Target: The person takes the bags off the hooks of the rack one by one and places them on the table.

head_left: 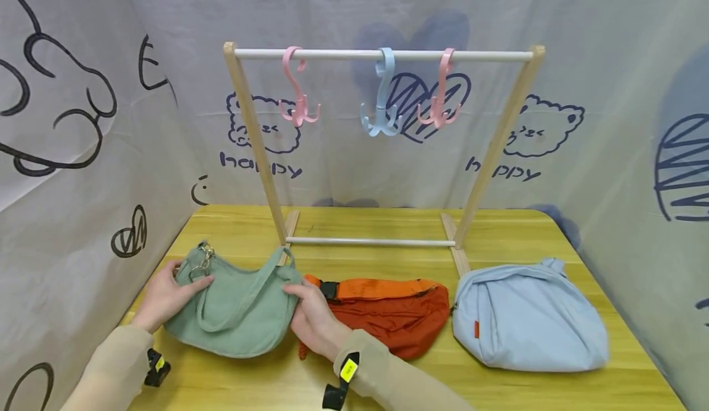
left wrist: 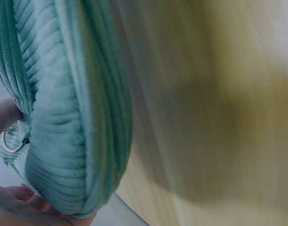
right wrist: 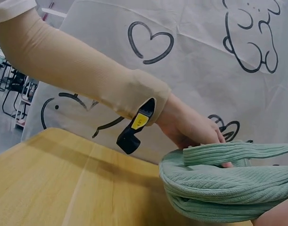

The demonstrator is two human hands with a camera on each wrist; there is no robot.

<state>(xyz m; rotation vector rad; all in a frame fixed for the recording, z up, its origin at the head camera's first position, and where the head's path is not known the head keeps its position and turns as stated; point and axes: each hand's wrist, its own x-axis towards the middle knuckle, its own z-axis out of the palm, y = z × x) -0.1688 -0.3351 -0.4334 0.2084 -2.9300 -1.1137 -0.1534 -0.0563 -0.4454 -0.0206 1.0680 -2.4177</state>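
Both hands hold a green corduroy shoulder bag (head_left: pixel 249 340) at the left front of the table. My left hand (head_left: pixel 166 295) grips its left end, thumb on the front, near a metal ring and clasp (head_left: pixel 204 260). At the other end my right hand (head_left: pixel 317 320) pinches the bag's side, with the thumb on the front. The strap (head_left: pixel 244 306) hangs loosely across the bag's front. Ribbed fabric (left wrist: pixel 63 122) fills the left part of the left wrist view, with a shadow on the wood beside it. The fingers behind the bag are mostly hidden.
An orange-red waist bag (head_left: pixel 382 319) with a black buckle lies right of my right hand. Farther right sits a light blue bag (head_left: pixel 526 319). Behind stands a wooden rack (head_left: pixel 260 152) whose top bar carries pink hooks (head_left: pixel 300 106) and a blue hook (head_left: pixel 381 109). Printed cloth surrounds the table.
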